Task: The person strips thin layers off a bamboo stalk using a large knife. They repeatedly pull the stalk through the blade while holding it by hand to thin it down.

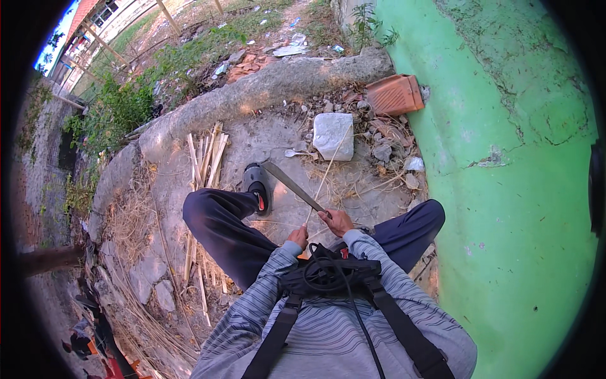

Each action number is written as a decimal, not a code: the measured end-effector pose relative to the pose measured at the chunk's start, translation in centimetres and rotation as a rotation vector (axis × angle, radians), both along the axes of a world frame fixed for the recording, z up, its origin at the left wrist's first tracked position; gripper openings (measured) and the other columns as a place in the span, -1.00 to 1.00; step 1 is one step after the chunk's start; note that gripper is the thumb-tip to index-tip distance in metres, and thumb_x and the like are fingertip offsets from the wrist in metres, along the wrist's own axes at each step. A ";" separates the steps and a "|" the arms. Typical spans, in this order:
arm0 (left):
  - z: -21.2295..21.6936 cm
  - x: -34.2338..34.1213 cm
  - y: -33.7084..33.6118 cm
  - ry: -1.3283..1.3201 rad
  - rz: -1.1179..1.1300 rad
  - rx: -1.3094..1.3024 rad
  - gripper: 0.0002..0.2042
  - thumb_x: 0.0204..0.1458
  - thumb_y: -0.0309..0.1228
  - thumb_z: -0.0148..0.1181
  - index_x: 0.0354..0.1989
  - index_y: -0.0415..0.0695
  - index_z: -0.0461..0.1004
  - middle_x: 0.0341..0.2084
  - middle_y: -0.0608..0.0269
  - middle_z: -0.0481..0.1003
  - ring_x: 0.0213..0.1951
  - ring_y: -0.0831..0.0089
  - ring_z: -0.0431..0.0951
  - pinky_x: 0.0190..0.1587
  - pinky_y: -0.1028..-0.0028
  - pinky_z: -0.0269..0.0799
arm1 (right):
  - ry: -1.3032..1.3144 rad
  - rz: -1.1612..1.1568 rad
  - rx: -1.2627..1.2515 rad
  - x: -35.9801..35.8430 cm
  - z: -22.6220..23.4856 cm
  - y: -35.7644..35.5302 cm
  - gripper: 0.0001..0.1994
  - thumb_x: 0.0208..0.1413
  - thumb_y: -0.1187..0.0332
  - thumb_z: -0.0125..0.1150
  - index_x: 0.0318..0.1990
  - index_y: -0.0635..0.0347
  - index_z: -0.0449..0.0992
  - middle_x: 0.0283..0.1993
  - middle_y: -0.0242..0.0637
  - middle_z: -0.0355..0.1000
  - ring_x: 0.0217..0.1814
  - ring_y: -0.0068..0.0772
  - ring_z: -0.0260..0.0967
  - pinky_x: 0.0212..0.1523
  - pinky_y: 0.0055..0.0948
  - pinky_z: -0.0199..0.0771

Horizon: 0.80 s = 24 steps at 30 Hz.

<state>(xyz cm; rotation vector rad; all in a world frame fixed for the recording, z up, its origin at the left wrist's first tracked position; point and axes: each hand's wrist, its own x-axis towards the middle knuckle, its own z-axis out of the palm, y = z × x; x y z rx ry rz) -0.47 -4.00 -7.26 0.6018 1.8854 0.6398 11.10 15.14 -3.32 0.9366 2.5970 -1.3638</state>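
Note:
My right hand (337, 222) is closed round the handle of a machete. Its long, dull blade (290, 182) slants away up and to the left, the tip close to my shoe. My left hand (298, 235) grips a thin, pale bamboo strip (325, 180). That strip runs up and to the right, crosses the blade near the handle, and its far end overlaps a whitish stone block (333, 135). Both hands are close together in front of my body, between my bent knees. Whether blade and strip touch, I cannot tell.
Split bamboo pieces (208, 151) lie in a pile at the left, with more strips (189, 256) beside my leg. An orange hollow brick (395, 95) rests by the green wall (511, 208). Rubble (384, 151) and a low concrete kerb (265, 85) border the ground.

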 end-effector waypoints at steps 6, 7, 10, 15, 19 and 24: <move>-1.9 0.5 -0.9 0.108 0.104 -0.030 -0.38 0.34 0.06 -0.37 -0.21 -0.28 0.51 -0.31 -0.38 0.53 -0.13 -0.36 0.50 -0.01 -0.08 0.37 | 0.014 0.110 0.032 0.3 1.5 -0.2 -0.28 0.19 -0.37 -0.09 -0.22 0.23 0.59 -0.46 0.04 0.50 -0.31 0.18 0.50 -0.27 -0.04 0.44; -0.9 0.8 -0.4 0.124 0.076 -0.034 -0.36 0.34 0.06 -0.37 -0.21 -0.28 0.52 -0.30 -0.39 0.53 -0.12 -0.36 0.50 0.01 -0.08 0.37 | -0.016 0.127 0.053 1.0 1.0 0.1 -0.28 0.18 -0.37 -0.09 -0.21 0.23 0.60 -0.47 0.04 0.50 -0.31 0.18 0.50 -0.27 -0.04 0.45; 1.0 1.0 0.8 0.162 0.036 -0.048 -0.33 0.33 0.09 -0.36 -0.22 -0.29 0.56 -0.27 -0.40 0.52 -0.09 -0.36 0.49 0.04 -0.08 0.36 | -0.074 0.048 0.022 1.0 0.1 1.9 -0.27 0.17 -0.39 -0.09 -0.20 0.21 0.60 -0.46 0.05 0.50 -0.29 0.18 0.51 -0.26 -0.04 0.46; 0.6 0.9 0.2 0.187 0.060 -0.025 -0.29 0.32 0.11 -0.36 -0.28 -0.34 0.58 -0.27 -0.42 0.52 -0.09 -0.36 0.49 0.04 -0.08 0.36 | -0.032 0.043 -0.007 0.2 1.1 0.6 -0.29 0.18 -0.38 -0.10 -0.16 0.15 0.62 -0.42 0.05 0.52 -0.28 0.19 0.51 -0.24 -0.03 0.46; 0.6 1.2 0.0 0.237 0.020 -0.008 -0.28 0.32 0.11 -0.35 -0.31 -0.35 0.58 -0.30 -0.41 0.52 -0.12 -0.36 0.50 0.01 -0.09 0.36 | -0.063 0.066 0.030 1.1 0.8 1.2 -0.29 0.19 -0.39 -0.12 -0.16 0.13 0.62 -0.42 0.03 0.52 -0.26 0.18 0.51 -0.23 -0.02 0.46; 3.3 1.5 1.2 0.234 0.038 -0.034 -0.28 0.32 0.12 -0.36 -0.31 -0.32 0.59 -0.32 -0.41 0.52 -0.13 -0.36 0.50 -0.01 -0.09 0.36 | -0.085 -0.194 -0.003 0.6 -0.6 4.6 -0.25 0.18 -0.40 -0.14 -0.23 0.20 0.60 -0.44 0.03 0.50 -0.32 0.14 0.48 -0.27 -0.07 0.40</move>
